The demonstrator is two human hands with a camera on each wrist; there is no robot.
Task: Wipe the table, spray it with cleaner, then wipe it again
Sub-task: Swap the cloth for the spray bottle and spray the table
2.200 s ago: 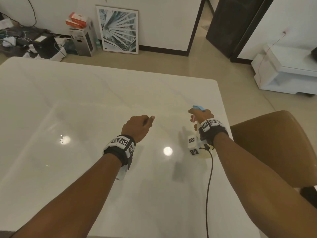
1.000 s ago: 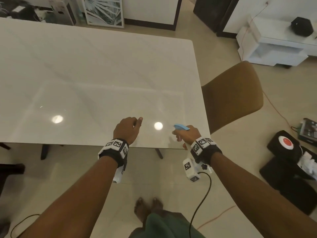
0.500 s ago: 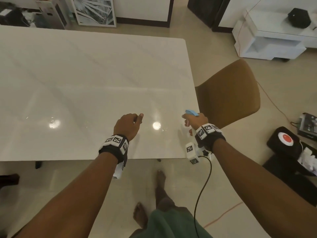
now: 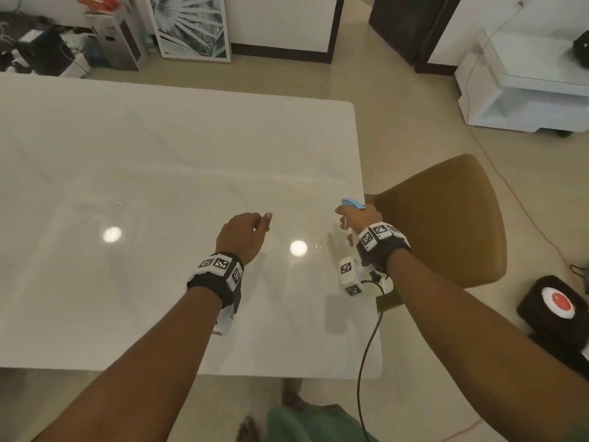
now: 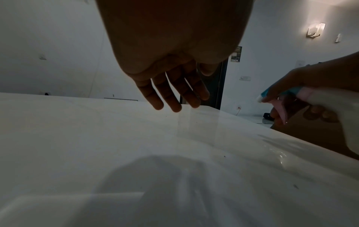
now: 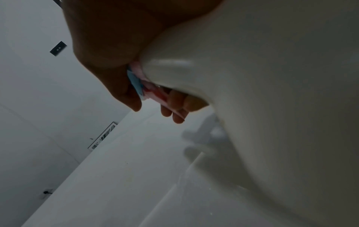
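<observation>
The white glossy table (image 4: pixel 159 154) fills the head view. My right hand (image 4: pixel 361 218) grips a white spray bottle (image 4: pixel 353 203) with a blue nozzle and pink trigger, held just above the table near its right edge. In the right wrist view the bottle (image 6: pixel 272 107) fills the frame, with fingers (image 6: pixel 174 106) curled over the trigger. My left hand (image 4: pixel 245 232) hovers over the table to the left of the bottle and holds nothing. Its fingers (image 5: pixel 170 92) hang relaxed above the table (image 5: pixel 136 145). A few wet droplets (image 5: pixel 279 155) glisten below the bottle (image 5: pixel 340 110). No cloth is in view.
A brown chair (image 4: pixel 446 224) stands against the table's right side. On the floor to the right are a black device with a red button (image 4: pixel 557 301) and a white cabinet (image 4: pixel 526 84). A framed picture (image 4: pixel 191 27) and boxes stand by the far wall. A cable (image 4: pixel 366 346) hangs from my right wrist.
Both hands have moved from the table's near edge to further in over the top. My right hand still grips the spray bottle; my left hand stays empty.
</observation>
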